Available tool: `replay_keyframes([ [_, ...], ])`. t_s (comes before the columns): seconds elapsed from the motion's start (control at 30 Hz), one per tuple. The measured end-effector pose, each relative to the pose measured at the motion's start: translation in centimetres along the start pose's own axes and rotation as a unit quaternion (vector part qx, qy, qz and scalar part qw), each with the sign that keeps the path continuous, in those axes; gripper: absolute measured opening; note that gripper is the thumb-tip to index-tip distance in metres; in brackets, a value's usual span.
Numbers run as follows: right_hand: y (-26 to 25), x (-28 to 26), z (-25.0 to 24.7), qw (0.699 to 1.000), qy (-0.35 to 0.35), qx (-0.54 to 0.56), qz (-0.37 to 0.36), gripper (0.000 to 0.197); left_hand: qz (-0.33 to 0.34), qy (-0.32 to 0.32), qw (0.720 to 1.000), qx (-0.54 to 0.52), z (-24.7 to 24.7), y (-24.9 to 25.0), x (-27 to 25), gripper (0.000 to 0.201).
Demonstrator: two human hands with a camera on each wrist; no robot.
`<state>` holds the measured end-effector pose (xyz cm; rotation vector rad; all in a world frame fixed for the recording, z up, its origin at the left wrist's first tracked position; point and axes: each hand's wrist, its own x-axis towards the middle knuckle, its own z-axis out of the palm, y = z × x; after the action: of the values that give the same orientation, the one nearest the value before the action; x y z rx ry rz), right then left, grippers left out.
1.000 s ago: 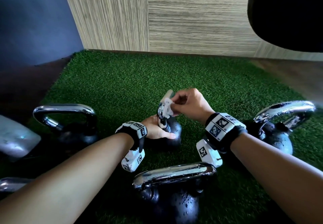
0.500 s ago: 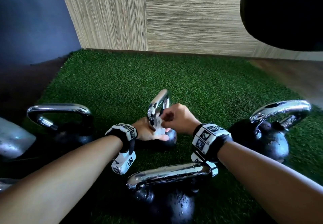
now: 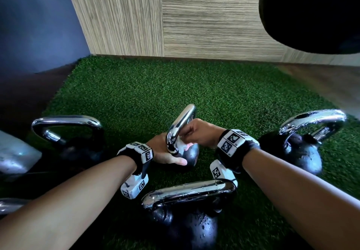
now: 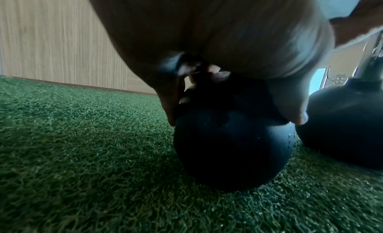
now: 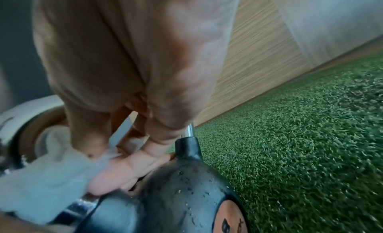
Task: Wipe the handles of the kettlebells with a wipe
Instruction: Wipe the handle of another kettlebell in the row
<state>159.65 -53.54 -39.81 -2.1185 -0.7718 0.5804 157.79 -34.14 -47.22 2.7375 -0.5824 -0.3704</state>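
Fingers (image 5: 132,162) of your right hand (image 3: 196,134) are curling round a white wipe (image 5: 47,176), pressing it low against the chrome handle (image 3: 181,125) of the small kettlebell (image 3: 190,156) at mid-turf. Your left hand (image 3: 165,154) is draping over that bell's black body, fingers relaxed, thumb lying along its near side. The bell is sitting upright on the green turf (image 3: 155,93), droplets showing on its surface. Three more kettlebells are standing around it: one to your left (image 3: 74,144), one to your right (image 3: 300,152), one nearest you (image 3: 187,216), none touching it.
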Motion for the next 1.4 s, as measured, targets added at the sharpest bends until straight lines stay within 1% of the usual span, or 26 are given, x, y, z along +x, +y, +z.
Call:
replay_keyframes([
  [0.1,0.1,0.4,0.1,1.000,-0.011,-0.015,0.018,0.024,0.007,0.009,1.000,0.006,-0.1,0.0,-0.1,0.068],
  [0.17,0.1,0.4,0.1,1.000,-0.013,0.008,0.027,0.024,0.022,0.009,0.999,0.026,0.4,-0.4,0.1,0.072],
  [0.23,0.0,0.0,-0.1,0.997,-0.031,0.062,0.029,0.024,0.028,0.002,0.999,0.030,0.6,-0.3,0.2,0.084],
  [0.3,-0.1,-0.5,-0.5,0.987,-0.058,0.147,0.040,0.022,0.023,0.004,0.999,0.027,0.8,-0.4,0.2,0.086],
  [0.33,-0.2,-0.8,-0.5,0.976,-0.064,0.200,0.051,0.020,0.021,0.007,0.999,0.023,0.8,-0.5,0.1,0.086],
  [0.37,-0.1,-0.8,-0.5,0.964,-0.053,0.253,0.065,0.018,0.016,0.019,1.000,0.015,0.9,-0.6,0.1,0.085],
  [0.43,0.4,-0.5,-0.4,0.936,0.001,0.341,0.086,0.018,-0.007,0.041,0.999,-0.011,0.8,-0.5,0.0,0.089],
  [0.5,1.0,0.0,-0.3,0.914,0.056,0.391,0.097,0.030,-0.024,0.053,0.998,-0.030,0.8,-0.4,-0.1,0.098],
  [0.53,1.1,0.2,-0.3,0.901,0.072,0.415,0.105,0.034,-0.035,0.055,0.997,-0.048,0.7,-0.1,-0.2,0.096],
  [0.57,1.1,0.2,-0.3,0.891,0.083,0.433,0.111,0.032,-0.036,0.054,0.997,-0.051,0.7,-0.1,-0.2,0.092],
  [0.6,1.0,0.1,-0.2,0.886,0.087,0.440,0.114,0.028,-0.039,0.052,0.996,-0.052,0.8,-0.1,-0.2,0.092],
  [0.63,1.0,0.1,-0.1,0.886,0.085,0.440,0.118,0.026,-0.034,0.058,0.997,-0.048,1.0,-0.2,-0.1,0.098],
  [0.7,0.7,0.0,-0.1,0.892,0.079,0.426,0.132,0.031,-0.027,0.058,0.997,-0.052,1.4,-0.6,0.0,0.110],
  [0.73,0.6,0.0,-0.3,0.893,0.085,0.419,0.137,0.035,-0.029,0.058,0.996,-0.056,1.2,-0.5,-0.1,0.111],
  [0.8,0.3,0.2,-0.9,0.885,0.131,0.421,0.148,0.033,-0.029,0.059,0.995,-0.070,0.9,0.0,-0.5,0.107],
  [0.87,0.0,0.2,-1.3,0.870,0.198,0.428,0.145,0.021,-0.033,0.058,0.995,-0.078,0.6,0.4,-0.8,0.105],
  [0.93,0.1,0.3,-1.1,0.859,0.227,0.437,0.139,0.013,-0.036,0.059,0.995,-0.073,0.8,0.5,-0.9,0.106],
  [0.97,0.2,0.3,-0.8,0.856,0.226,0.445,0.136,0.011,-0.045,0.055,0.995,-0.071,0.9,0.4,-0.8,0.101],
  [1.03,0.3,0.2,-0.5,0.858,0.214,0.447,0.135,0.010,-0.059,0.050,0.994,-0.078,0.8,0.4,-0.8,0.080],
  [1.1,0.4,0.3,-0.5,0.868,0.225,0.421,0.139,0.013,-0.059,0.047,0.993,-0.088,0.8,0.6,-0.9,0.075],
  [1.13,0.5,0.4,-0.6,0.869,0.244,0.408,0.138,0.014,-0.053,0.052,0.993,-0.095,0.7,0.8,-1.0,0.078],
  [1.2,0.3,0.8,-0.7,0.860,0.295,0.389,0.147,0.009,-0.044,0.064,0.990,-0.115,0.7,0.9,-1.1,0.095],
  [1.23,0.4,1.2,-0.6,0.856,0.318,0.376,0.160,0.007,-0.040,0.066,0.990,-0.121,0.7,1.0,-1.1,0.102],
  [1.27,0.5,1.4,-0.5,0.852,0.331,0.366,0.175,0.006,-0.026,0.072,0.989,-0.122,0.5,1.1,-1.3,0.104],
  [1.33,1.2,2.3,-0.2,0.849,0.342,0.342,0.212,0.006,-0.020,0.070,0.991,-0.110,0.3,1.4,-1.3,0.098],
  [1.4,2.7,3.4,0.0,0.860,0.325,0.317,0.234,0.017,-0.020,0.068,0.992,-0.109,0.4,1.5,-1.2,0.080],
])
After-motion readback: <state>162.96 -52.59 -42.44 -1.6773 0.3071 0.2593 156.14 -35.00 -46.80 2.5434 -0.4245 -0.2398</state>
